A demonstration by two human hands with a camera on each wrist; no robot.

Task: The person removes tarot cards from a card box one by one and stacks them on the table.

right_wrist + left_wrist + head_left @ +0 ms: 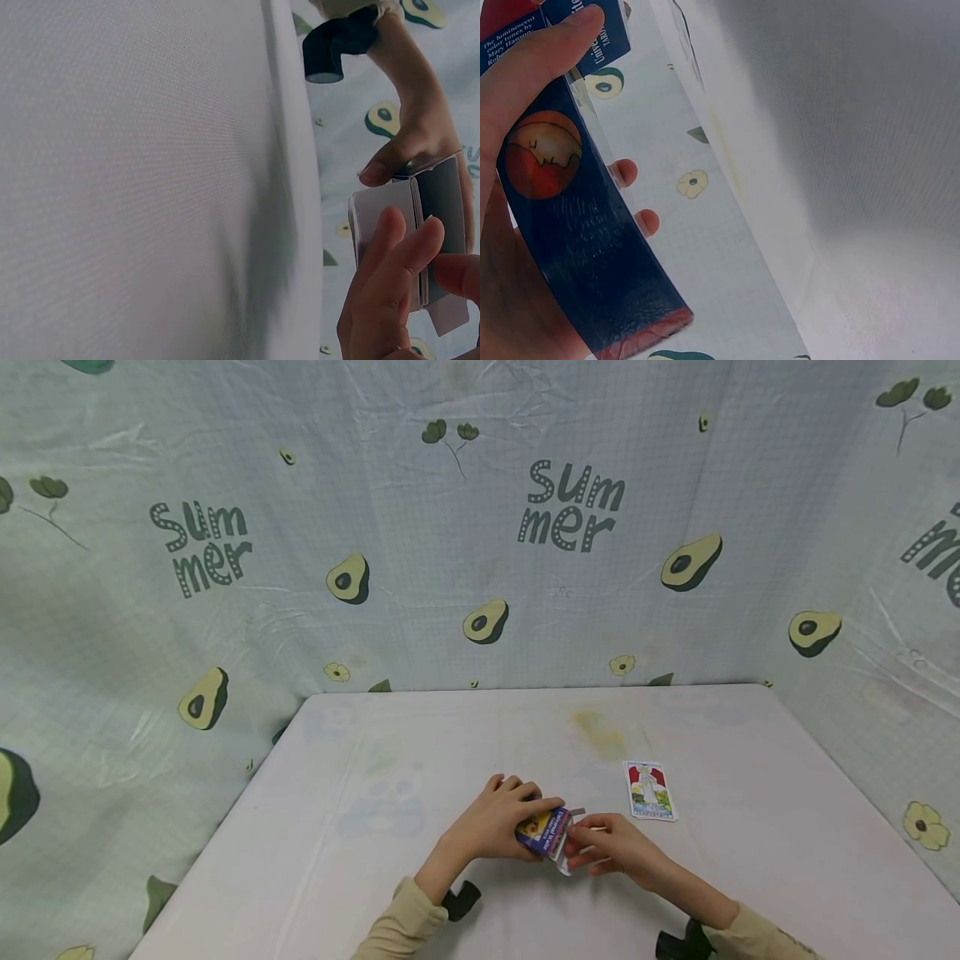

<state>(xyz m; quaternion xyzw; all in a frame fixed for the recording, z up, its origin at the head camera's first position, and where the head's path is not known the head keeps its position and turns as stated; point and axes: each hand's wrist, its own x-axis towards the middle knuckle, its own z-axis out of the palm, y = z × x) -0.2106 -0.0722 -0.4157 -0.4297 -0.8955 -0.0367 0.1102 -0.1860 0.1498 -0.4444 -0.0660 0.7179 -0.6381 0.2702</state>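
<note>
My left hand (498, 822) grips a dark blue tarot card box (542, 831), thumb on one side and fingers round the other. In the left wrist view the box (592, 232) shows a printed orange face and a red end. Its flaps stand open towards my right hand (611, 847), whose thumb and fingertips pinch at that end. White rounded edges (386, 217), which look like cards, show in the box beside a grey flap (442, 202). Exactly which layer the right fingers pinch is partly hidden. A tarot card (650, 791) lies face up on the table, apparently atop others.
The white table (360, 877) stretches out around both hands, with a faint yellow stain (600, 733) towards its far side. An avocado-print curtain (420, 527) hangs behind and along the sides. Black devices (461, 900) are strapped at both wrists.
</note>
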